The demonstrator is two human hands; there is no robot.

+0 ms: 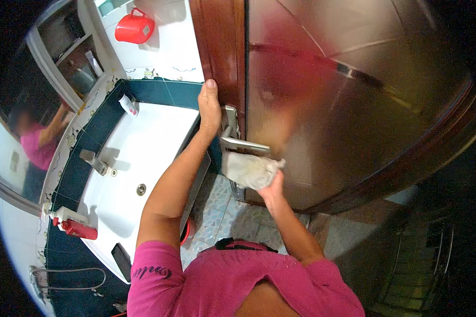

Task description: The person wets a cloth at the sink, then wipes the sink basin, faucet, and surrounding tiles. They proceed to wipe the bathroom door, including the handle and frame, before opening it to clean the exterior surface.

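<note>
A brown wood-framed door (221, 47) with a shiny, reflective panel stands in front of me. My left hand (210, 110) grips its edge just above the metal lever handle (246, 144); some of its fingers are hidden. Bunched in my right hand (273, 189) is a whitish cloth (256, 171), held right below the lever. The cloth hides part of the door there, and I cannot tell whether it touches the lever.
Left of the door is a white washbasin (158, 129) with a faucet (93, 161), a white tube (127, 105), bottles (75, 226) and a phone (121, 261). A red mug (135, 27) hangs on the wall. A mirror (26, 121) is at far left; a rack (418, 264) stands at lower right.
</note>
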